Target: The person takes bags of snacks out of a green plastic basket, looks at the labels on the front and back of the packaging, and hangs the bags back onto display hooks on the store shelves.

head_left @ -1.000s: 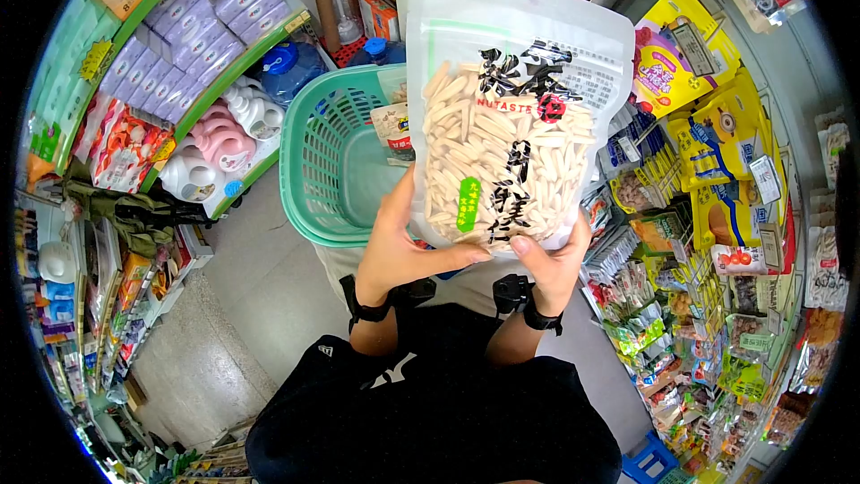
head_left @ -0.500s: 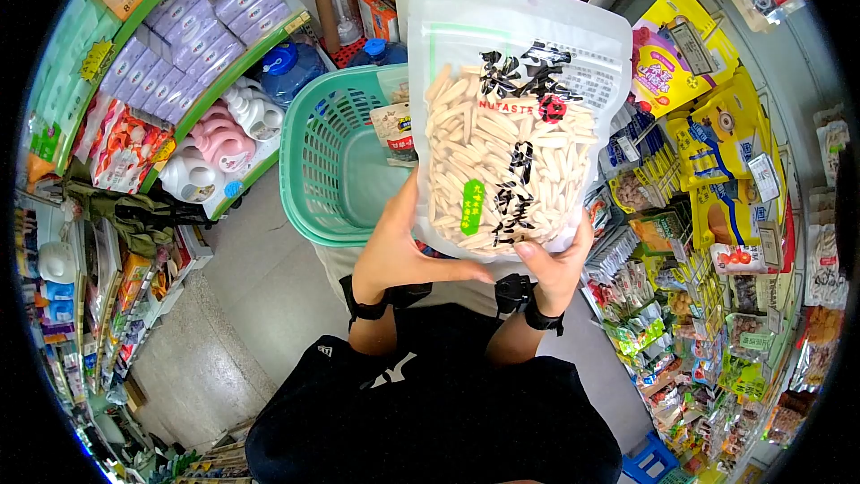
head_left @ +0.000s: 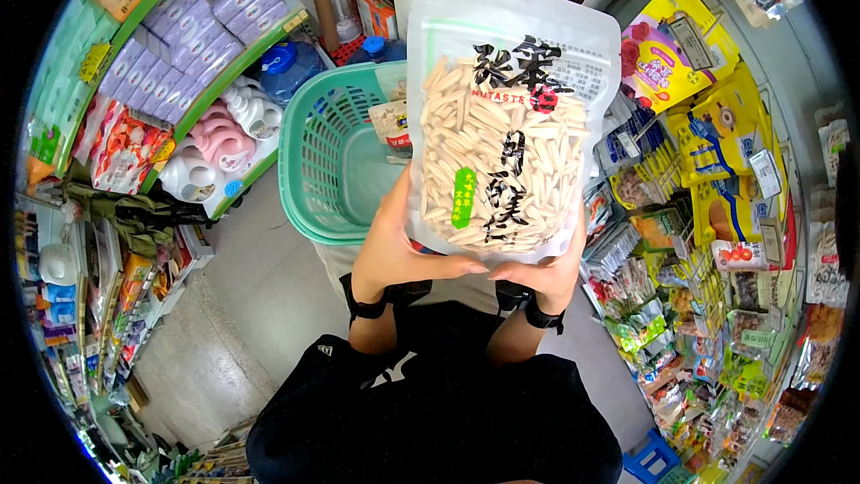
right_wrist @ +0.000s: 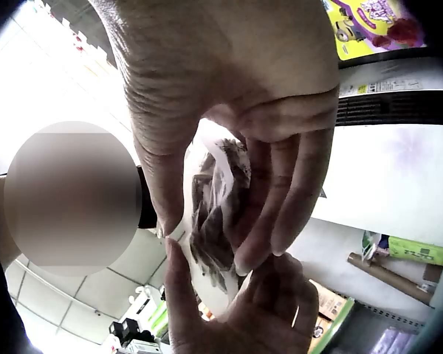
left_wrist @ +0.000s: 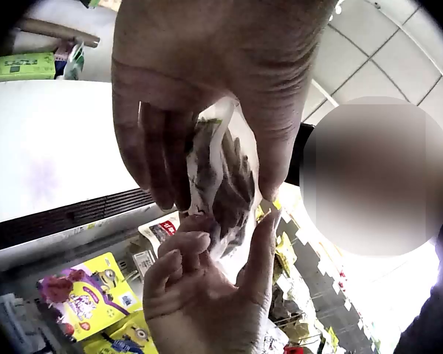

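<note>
A large clear pouch, a bag of sunflower seeds (head_left: 502, 152) with pale shells, black characters and a small green label, is held upright between both hands in the head view. My left hand (head_left: 387, 246) grips its lower left side, thumb along the bottom edge. Opposite it, my right hand (head_left: 557, 264) holds the lower right side, its thumb pointing inward under the bag. The two thumb tips come close together below the bottom edge. From underneath, the left wrist view shows the bag's base (left_wrist: 220, 177) between the curled hands; most fingers are behind the bag in the head view.
Left of the bag stands a green plastic basket (head_left: 296, 170) with a small snack packet (head_left: 391, 124) in it. Racks of hanging snack bags (head_left: 717, 161) line the right side. Tissue packs (head_left: 179, 54) and jugs fill the left shelf. A blue stool (head_left: 649, 459) is at lower right.
The bag has shifted slightly left and turned a little. My right thumb has slid off the bag's front to below its bottom edge. Both hands still hold the bag.
</note>
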A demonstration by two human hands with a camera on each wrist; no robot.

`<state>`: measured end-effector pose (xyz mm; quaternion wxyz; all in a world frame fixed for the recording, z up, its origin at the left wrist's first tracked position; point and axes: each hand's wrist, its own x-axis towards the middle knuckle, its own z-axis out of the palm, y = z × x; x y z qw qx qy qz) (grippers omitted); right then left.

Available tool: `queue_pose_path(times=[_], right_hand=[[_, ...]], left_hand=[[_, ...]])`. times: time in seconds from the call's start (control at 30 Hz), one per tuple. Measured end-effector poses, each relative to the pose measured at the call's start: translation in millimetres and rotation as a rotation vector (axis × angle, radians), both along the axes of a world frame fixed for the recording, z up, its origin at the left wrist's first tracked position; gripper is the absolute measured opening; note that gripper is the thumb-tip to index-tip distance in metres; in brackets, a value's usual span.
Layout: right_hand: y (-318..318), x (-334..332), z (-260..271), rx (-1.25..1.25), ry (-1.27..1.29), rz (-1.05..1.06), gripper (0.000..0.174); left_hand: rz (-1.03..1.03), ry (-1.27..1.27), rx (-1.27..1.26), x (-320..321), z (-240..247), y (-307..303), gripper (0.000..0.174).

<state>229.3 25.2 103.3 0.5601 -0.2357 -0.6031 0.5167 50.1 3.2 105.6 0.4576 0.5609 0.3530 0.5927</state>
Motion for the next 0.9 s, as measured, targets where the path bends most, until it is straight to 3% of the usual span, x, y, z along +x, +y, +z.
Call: queue_pose_path(times=[0.37,0.47,0.53,0.57,0.63,0.67,0.7,0.77,0.8,0.9], right_hand=[[2.4,0.5,-1.2,0.020,0.017,0.002,0.104],[5.9,-6.7,8.1,0.077,-0.065,-0.004,0.112],[4.0,-24.9,23.3,0.026,0.227,-0.166,0.123],[3.6,-22.8,17.1,0.026,0.227,-0.166,0.123],[1.8,-10.1,-1.9,0.093,-0.042,-0.263,0.128],[2.0,1.5,-0.6,0.304,-0.336,-0.293,0.110],[3.8,4.6,-0.5,0.304,-0.337,-0.293,0.110],[7.7,6.3,5.4,0.412,-0.263,-0.101,0.072],[2.9,-3.1,15.8,0.265,-0.157,-0.165,0.050],[2.7,3.4,14.4,0.268,-0.239,-0.082,0.040]], left_hand=[[-0.013,-0.014,0.005,1.8,0.0,1.1,0.097],[-0.004,-0.026,-0.023,2.0,0.4,-0.2,0.097],[0.061,-0.027,0.020,1.9,-1.1,-1.3,0.099],[0.061,-0.027,0.020,1.4,-0.9,-1.2,0.099],[0.084,-0.017,0.019,0.2,-0.4,-0.7,0.101],[0.083,-0.017,0.019,-0.3,-1.2,-0.6,0.101],[0.082,-0.034,0.020,-0.5,-2.8,-0.5,0.101],[0.081,-0.052,0.020,-1.0,-3.2,-0.1,0.101],[0.067,-0.048,0.014,-1.2,-2.5,0.2,0.102],[0.054,-0.027,-0.004,-2.2,-2.8,1.2,0.103]])
